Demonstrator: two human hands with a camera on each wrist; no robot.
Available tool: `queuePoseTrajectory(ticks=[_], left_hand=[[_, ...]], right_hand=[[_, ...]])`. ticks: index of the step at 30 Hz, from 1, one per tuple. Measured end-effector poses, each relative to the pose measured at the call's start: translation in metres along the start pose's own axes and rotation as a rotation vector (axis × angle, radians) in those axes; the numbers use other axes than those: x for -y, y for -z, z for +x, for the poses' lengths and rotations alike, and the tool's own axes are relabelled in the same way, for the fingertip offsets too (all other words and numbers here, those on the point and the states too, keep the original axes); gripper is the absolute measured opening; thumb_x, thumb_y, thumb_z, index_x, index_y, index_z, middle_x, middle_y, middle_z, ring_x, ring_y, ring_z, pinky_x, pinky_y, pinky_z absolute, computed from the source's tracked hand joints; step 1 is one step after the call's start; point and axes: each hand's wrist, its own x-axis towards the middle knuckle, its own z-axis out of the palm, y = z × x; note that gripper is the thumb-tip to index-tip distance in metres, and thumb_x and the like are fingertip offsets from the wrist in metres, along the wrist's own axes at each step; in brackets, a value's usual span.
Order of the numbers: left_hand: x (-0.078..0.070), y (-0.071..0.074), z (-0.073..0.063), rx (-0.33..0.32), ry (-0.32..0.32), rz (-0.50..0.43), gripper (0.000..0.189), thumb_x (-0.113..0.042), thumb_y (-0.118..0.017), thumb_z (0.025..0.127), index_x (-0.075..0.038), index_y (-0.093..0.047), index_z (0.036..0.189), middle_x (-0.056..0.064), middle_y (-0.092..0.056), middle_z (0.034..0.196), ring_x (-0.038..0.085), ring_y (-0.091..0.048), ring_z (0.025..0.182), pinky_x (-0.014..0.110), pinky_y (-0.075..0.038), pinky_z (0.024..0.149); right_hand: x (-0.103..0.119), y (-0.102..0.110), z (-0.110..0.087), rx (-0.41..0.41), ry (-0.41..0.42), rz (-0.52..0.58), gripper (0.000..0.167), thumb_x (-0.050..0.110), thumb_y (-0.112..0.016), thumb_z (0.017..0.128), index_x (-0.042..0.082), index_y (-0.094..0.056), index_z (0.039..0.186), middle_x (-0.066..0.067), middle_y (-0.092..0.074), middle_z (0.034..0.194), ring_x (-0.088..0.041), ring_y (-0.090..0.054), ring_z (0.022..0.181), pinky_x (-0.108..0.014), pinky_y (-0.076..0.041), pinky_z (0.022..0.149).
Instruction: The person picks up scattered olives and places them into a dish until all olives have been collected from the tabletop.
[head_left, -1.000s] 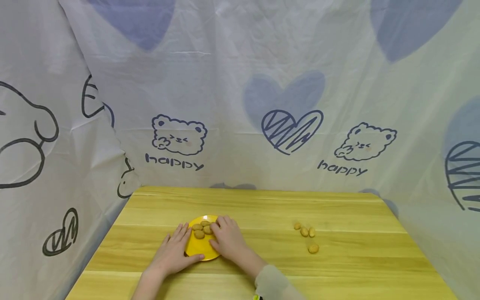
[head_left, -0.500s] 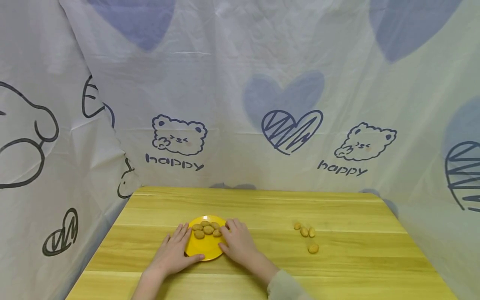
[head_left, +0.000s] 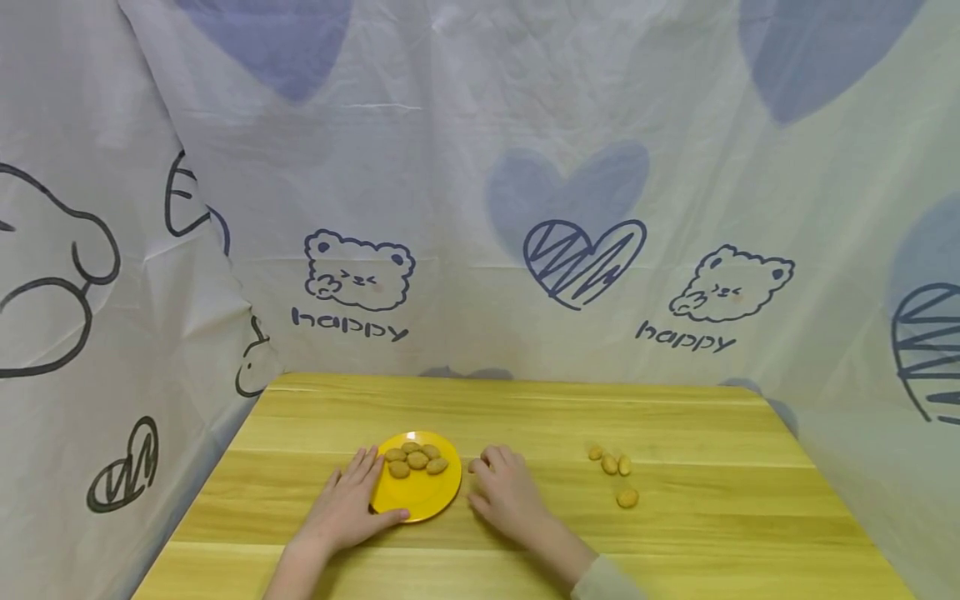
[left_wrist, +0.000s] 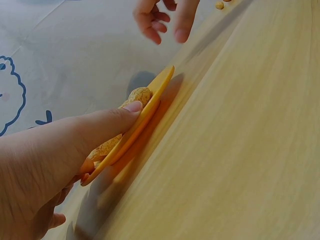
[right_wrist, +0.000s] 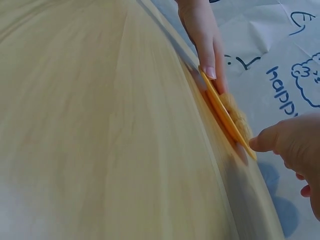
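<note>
A round yellow plate [head_left: 420, 498] lies on the table, left of the middle. Several peanuts in their shells [head_left: 417, 460] are gathered toward its back half. My left hand [head_left: 341, 504] rests at the plate's left side, fingers stretched along the rim and thumb laid over the front edge. In the left wrist view the thumb [left_wrist: 112, 120] presses on the rim of the plate [left_wrist: 162, 82], near a peanut [left_wrist: 142, 95]. Just right of the plate my right hand [head_left: 510, 496] hovers with loosely bent fingers. No peanut shows in it.
Several more peanuts [head_left: 610, 464] lie on the wooden table [head_left: 697, 525] to the right, one of them [head_left: 627, 498] nearer the front. A printed cloth [head_left: 465, 325] hangs behind the table and along its sides.
My right hand has drawn back rightward off the plate. Peanuts that its fingers had covered at the plate's right side now show. The left hand has stayed put.
</note>
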Motion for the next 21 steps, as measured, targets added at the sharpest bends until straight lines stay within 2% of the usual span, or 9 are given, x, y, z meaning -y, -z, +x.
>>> queuePoseTrajectory(ticks=[8,13,21], left_hand=[[0.001,-0.001,0.000,0.003,-0.002,0.001,0.107,-0.078,-0.053,0.079,-0.002,-0.031,0.151,0.015,-0.021,0.162,0.035,-0.016,0.151,0.063,-0.016,0.120],[0.001,-0.001,0.000,0.005,0.000,-0.009,0.107,-0.077,-0.054,0.079,-0.002,-0.031,0.151,0.016,-0.021,0.162,0.035,-0.016,0.151,0.064,-0.016,0.119],[0.000,0.000,0.001,0.007,-0.002,-0.004,0.106,-0.077,-0.054,0.080,-0.002,-0.031,0.151,0.016,-0.021,0.162,0.035,-0.016,0.151,0.063,-0.016,0.120]], right_hand=[[-0.020,0.007,-0.019,-0.078,-0.015,-0.010,0.040,0.032,-0.085,0.072,0.015,-0.065,0.102,0.001,-0.055,0.095,-0.015,-0.050,0.089,-0.030,-0.043,0.073],[-0.033,0.012,-0.027,-0.120,-0.064,-0.009,0.040,0.030,-0.086,0.070,0.014,-0.065,0.100,0.001,-0.056,0.095,-0.015,-0.051,0.089,-0.030,-0.044,0.071],[-0.047,0.026,-0.041,-0.137,-0.146,0.010,0.038,0.026,-0.087,0.070,0.013,-0.066,0.099,0.000,-0.057,0.096,-0.017,-0.051,0.089,-0.032,-0.047,0.073]])
